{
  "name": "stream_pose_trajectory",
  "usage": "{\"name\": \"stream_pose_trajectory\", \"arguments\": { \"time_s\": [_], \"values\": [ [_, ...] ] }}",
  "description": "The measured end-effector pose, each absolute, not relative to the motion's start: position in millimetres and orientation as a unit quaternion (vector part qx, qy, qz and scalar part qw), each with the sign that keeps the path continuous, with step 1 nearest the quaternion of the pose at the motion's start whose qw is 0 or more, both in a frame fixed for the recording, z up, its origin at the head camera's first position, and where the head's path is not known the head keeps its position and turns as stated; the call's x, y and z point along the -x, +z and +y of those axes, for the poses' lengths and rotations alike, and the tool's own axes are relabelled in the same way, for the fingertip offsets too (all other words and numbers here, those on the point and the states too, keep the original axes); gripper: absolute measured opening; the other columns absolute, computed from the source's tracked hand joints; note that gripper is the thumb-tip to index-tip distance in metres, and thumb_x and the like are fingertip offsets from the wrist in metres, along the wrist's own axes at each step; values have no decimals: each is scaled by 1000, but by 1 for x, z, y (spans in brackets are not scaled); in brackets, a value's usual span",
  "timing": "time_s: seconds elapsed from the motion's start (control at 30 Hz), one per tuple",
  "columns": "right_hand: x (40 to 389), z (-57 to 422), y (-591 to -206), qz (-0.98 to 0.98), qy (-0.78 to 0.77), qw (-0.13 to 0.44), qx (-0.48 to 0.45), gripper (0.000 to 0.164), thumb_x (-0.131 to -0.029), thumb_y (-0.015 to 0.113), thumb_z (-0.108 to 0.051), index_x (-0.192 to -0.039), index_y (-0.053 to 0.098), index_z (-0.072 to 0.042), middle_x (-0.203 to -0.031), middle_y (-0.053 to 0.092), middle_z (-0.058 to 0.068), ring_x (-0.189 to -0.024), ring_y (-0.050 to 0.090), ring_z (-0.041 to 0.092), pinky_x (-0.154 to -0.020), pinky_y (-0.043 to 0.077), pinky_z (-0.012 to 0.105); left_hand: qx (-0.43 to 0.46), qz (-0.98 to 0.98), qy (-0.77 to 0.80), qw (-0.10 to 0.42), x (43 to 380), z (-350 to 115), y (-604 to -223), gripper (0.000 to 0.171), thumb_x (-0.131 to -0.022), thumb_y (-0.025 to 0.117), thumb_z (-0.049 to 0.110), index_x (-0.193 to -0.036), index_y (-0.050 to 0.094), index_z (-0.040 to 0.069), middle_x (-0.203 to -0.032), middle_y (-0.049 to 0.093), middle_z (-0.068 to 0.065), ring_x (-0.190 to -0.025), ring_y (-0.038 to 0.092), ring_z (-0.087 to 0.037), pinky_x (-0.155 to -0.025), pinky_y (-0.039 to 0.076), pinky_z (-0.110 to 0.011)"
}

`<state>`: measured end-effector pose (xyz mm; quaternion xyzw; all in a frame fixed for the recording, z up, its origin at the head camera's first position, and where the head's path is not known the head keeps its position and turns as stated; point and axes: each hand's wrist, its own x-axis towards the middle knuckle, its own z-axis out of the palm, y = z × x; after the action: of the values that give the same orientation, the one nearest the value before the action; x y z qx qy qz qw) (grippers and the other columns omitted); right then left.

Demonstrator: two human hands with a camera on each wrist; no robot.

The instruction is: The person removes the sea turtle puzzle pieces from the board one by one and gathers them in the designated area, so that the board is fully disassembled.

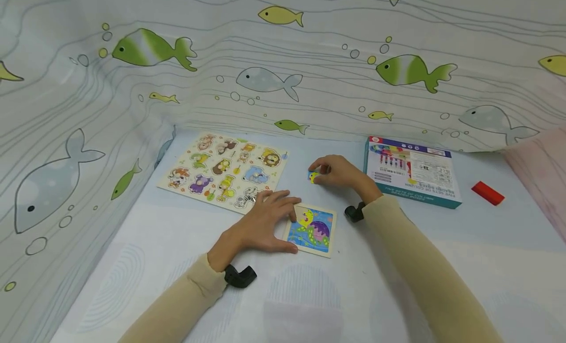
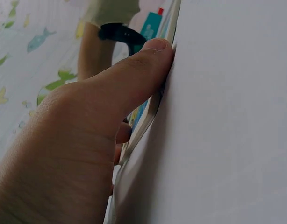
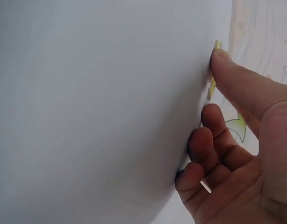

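Observation:
My left hand (image 1: pixel 267 222) spans the left side of a small square jigsaw puzzle (image 1: pixel 320 237) lying on the table. Its thumb rests at the lower left corner and its fingers at the upper left; in the left wrist view the thumb (image 2: pixel 134 70) presses the wooden rim. A turtle with a purple shell on blue water fills the tray. Beyond it, my right hand (image 1: pixel 338 172) holds a small blue and yellow puzzle piece (image 1: pixel 312 178) close over the table. In the right wrist view the thumb (image 3: pixel 227 70) lies on the piece's edge (image 3: pixel 211 89), with the other fingers curled toward the table.
A larger board with animal shapes (image 1: pixel 208 195) lies to the left, partly under the left hand's fingers. At the right are a flat teal-edged box (image 1: pixel 411 190) and a red block (image 1: pixel 488 192). A fish-patterned cloth (image 1: pixel 336 107) rises behind the table.

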<state>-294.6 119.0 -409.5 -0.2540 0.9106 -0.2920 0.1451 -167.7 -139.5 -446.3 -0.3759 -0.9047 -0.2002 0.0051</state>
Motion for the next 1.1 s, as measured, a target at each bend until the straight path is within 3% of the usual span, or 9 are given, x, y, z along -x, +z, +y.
{"name": "stream_pose_trajectory", "arguments": {
  "time_s": [0.83, 1.1],
  "values": [
    [324, 100, -417, 925, -294, 132, 201, 38, -96, 70, -23, -133, 67, -17, -98, 60, 9, -86, 50, 21, -74, 40, 32, 378, -903, -204, 6, 166, -137, -445, 53, -73, 74, 74, -101, 60, 31, -156, 49, 4, -152, 34, -30, -117, 17, -59],
    [313, 109, -418, 892, -382, 124, 210, 38, -98, 65, -17, -136, 65, -13, -111, 67, 14, -92, 53, 24, -79, 43, 33, 383, -901, -203, 2, 167, -140, -446, 50, -76, 71, 70, -104, 60, 31, -157, 48, 4, -153, 32, -30, -118, 16, -60]
  ]
}}
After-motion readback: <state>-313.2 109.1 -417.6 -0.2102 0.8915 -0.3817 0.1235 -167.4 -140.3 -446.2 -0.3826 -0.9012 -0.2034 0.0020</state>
